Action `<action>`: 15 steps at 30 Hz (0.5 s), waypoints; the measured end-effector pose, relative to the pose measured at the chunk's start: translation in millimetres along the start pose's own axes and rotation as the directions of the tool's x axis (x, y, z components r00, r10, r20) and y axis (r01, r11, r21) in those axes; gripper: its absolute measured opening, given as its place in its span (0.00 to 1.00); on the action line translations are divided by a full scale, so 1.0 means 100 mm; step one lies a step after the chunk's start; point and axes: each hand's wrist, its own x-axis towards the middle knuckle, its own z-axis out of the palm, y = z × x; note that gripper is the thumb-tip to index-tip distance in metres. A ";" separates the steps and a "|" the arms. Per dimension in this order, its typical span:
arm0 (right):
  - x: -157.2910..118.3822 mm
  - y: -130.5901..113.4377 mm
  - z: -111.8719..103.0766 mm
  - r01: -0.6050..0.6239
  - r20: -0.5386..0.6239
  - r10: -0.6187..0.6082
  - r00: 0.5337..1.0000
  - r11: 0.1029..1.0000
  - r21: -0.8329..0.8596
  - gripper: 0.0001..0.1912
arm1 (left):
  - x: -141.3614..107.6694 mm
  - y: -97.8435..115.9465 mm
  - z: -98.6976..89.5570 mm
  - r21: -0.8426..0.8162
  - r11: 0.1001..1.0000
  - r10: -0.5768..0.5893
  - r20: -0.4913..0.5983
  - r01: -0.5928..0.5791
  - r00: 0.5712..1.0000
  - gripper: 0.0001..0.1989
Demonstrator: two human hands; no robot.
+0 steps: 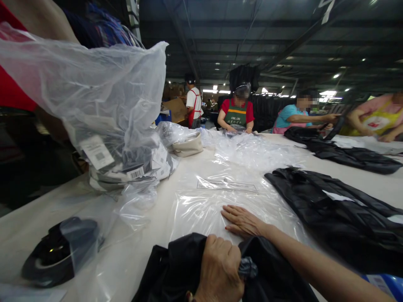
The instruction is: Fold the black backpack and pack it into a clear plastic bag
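My left hand is closed in a fist at the bottom middle, gripping a black fabric item whose kind I cannot make out. A crumpled dark grey bit pokes out of the right side of the fist. Beyond it, my right hand lies with fingers stretched out on a clear plastic bag. That bag is flat on the table, with a printed box near its far end. My right forearm passes over part of the black fabric item.
A large translucent bag of tagged goods stands at left, beside a person's arm. A dark rolled item lies in front of it. Black fabric goods lie at right. A beige pouch and loose plastic lie farther back. Several people work beyond.
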 end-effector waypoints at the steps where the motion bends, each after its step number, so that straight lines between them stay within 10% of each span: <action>1: 0.00 0.01 0.00 -0.016 -0.015 0.016 1.000 1.000 0.006 0.29 | 0.00 0.00 0.00 0.006 1.000 0.000 0.006 0.000 1.000 0.10; 10: 0.00 0.05 0.15 -0.021 -0.196 0.058 0.979 0.982 0.186 0.18 | -0.02 -0.03 0.02 -0.014 0.998 -0.065 0.090 0.066 0.994 0.13; 15: 0.19 0.02 -0.12 -0.120 -0.345 0.242 0.907 0.933 0.338 0.22 | 0.01 -0.02 -0.02 -0.041 0.992 -0.111 0.144 0.118 0.983 0.23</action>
